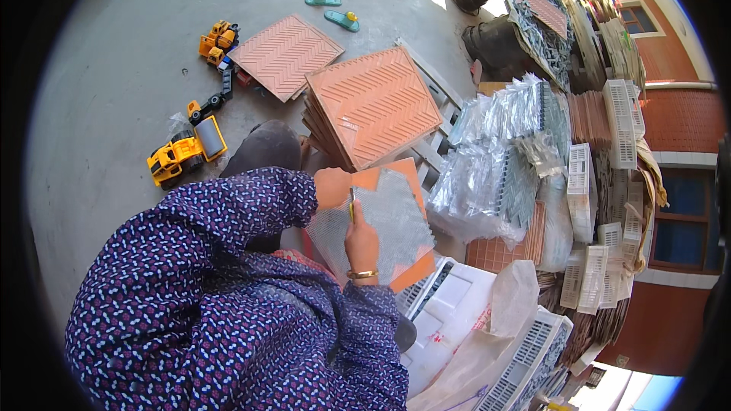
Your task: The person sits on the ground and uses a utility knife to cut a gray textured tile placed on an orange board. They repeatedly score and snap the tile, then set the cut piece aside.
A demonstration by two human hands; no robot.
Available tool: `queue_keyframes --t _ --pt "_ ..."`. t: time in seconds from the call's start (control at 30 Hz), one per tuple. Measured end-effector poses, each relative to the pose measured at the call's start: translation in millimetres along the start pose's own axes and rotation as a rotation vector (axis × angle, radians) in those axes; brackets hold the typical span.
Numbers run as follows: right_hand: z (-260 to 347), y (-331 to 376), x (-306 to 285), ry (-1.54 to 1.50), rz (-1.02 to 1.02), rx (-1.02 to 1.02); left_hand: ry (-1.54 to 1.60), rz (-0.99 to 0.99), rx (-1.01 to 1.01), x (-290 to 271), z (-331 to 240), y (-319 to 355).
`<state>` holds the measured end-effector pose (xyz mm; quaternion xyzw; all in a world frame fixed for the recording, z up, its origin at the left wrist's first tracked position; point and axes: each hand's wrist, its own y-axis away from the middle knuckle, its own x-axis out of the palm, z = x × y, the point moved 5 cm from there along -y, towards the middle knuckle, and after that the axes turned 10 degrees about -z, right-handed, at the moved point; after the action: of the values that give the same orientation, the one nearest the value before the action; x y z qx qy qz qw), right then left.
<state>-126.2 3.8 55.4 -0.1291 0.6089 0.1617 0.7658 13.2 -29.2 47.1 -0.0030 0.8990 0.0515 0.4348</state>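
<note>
A grey mesh sheet (392, 217) lies over an orange board (415, 270) in front of me, with the board's corners showing past it. My right hand (362, 245), a gold bangle at its wrist, rests over the middle of the sheet. Its fingers close round a slim yellow-and-grey knife-like tool (352, 202) pointing away from me. At the sheet's far left edge is my left hand (333, 187), fingers curled in; whatever they pinch is hidden. Just beyond stands a stack of orange herringbone-patterned trays (377, 106).
Another herringbone tray (288, 53) lies farther left, beside yellow toy trucks (186, 154). Green slippers (341, 20) are on the floor. To the right are plastic-wrapped grey strips (487, 152), white crates (582, 190) and a white panel (449, 312). Grey pieces cover a table (533, 15) at far right.
</note>
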Motion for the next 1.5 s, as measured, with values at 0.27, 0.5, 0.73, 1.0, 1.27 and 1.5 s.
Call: queue_keyframes --t 0.27,0.5,0.73,1.0,1.27,1.5 --pt "2.1 1.0 3.7 -0.08 -0.026 0.043 0.253 -0.129 -0.252 45.8 21.6 10.5" --pt "0.5 14.9 6.1 -0.062 -0.002 0.054 0.242 -0.125 -0.331 54.6 28.9 7.9" --pt "-3.3 27.6 -5.4 -0.123 0.08 0.083 0.272 -0.136 -0.355 57.2 29.5 10.5" --pt "-25.2 31.6 -0.2 -0.342 0.082 0.101 0.305 -0.088 -0.27 52.8 26.9 8.8" --pt "-42.6 29.4 9.5 -0.913 0.378 0.429 0.323 -0.073 0.001 50.2 22.6 2.4" --pt "-34.3 47.8 22.2 -0.98 0.327 0.497 0.409 -0.088 0.012 54.3 27.4 5.0"
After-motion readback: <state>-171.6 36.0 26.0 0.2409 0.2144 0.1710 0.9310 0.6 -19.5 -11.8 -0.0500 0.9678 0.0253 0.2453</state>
